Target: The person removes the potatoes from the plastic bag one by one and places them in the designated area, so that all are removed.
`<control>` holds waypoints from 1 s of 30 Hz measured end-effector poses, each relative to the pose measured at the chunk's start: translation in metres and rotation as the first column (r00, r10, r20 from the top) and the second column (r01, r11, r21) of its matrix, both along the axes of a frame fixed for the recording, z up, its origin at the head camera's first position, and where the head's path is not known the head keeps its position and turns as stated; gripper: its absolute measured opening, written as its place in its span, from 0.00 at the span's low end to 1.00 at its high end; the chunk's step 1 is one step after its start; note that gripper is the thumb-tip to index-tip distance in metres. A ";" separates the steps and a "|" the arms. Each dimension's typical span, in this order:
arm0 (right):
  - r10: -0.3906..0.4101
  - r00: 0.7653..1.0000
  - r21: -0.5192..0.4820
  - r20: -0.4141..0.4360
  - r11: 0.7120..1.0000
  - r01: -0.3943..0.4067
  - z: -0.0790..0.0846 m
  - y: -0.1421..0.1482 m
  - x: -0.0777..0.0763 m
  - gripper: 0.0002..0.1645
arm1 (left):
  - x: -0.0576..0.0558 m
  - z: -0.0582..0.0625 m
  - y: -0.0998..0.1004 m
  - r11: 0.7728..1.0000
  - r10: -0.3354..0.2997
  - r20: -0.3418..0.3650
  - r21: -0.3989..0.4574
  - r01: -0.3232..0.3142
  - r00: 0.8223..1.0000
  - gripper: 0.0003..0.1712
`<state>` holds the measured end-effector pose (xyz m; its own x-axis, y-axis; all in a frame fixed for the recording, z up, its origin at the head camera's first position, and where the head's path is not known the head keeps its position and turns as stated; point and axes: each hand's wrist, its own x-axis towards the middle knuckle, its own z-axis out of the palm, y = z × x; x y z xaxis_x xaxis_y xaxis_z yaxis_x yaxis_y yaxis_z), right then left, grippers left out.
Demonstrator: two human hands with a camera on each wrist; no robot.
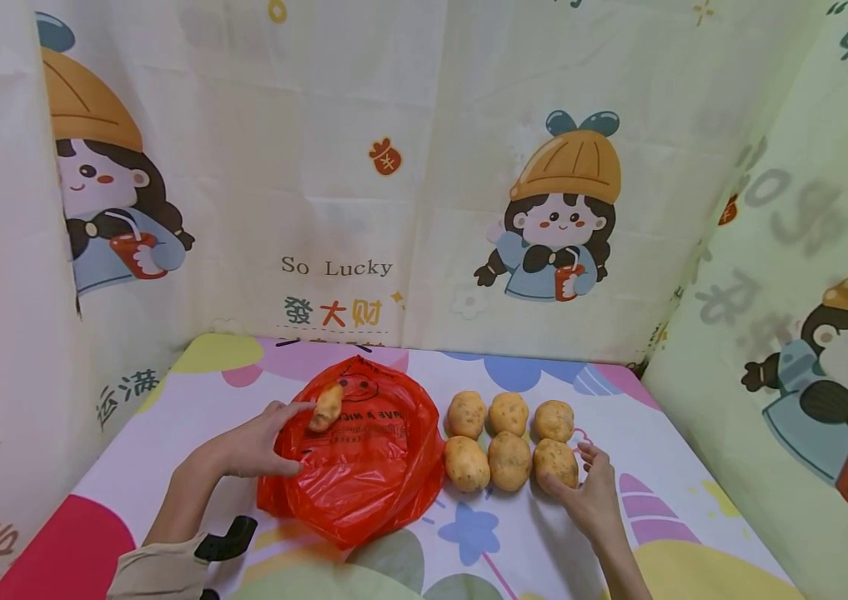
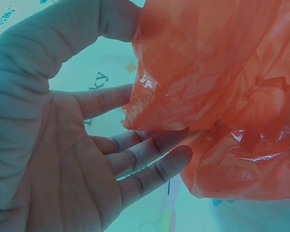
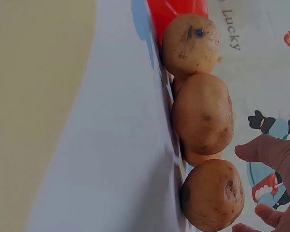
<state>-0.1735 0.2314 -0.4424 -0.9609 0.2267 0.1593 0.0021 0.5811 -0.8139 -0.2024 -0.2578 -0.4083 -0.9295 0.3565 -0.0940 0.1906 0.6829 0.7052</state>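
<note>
A red plastic bag [image 1: 363, 467] lies spread on the left part of the table. An elongated yellow-brown tuber [image 1: 328, 406] shows on its left side. My left hand [image 1: 262, 442] is at the bag's left edge, thumb and fingers spread. In the left wrist view its loosely extended fingers [image 2: 152, 176] meet the red plastic. Several potatoes stand right of the bag in two rows of three. My right hand [image 1: 593, 492] reaches around the front-right potato [image 1: 554, 464], thumb and fingers apart. The right wrist view shows a gap between the thumb [image 3: 263, 149] and the nearest potato [image 3: 212, 195].
A patterned cloth covers the table [image 1: 529, 542]. Printed cloth walls [image 1: 431, 217] rise behind and on both sides. The remaining potatoes sit close together, the left ones right beside the bag.
</note>
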 end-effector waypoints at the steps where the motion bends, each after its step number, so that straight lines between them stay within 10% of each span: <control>1: -0.004 1.000 0.009 -0.008 1.000 0.005 0.001 -0.001 0.000 0.55 | 0.000 0.000 0.000 1.000 0.000 -0.001 -0.001 0.000 1.000 0.55; 30: 0.101 0.970 0.075 -0.223 0.993 -0.087 0.041 -0.065 0.001 0.45 | 0.000 -0.001 0.000 1.000 -0.002 -0.004 -0.006 0.002 1.000 0.55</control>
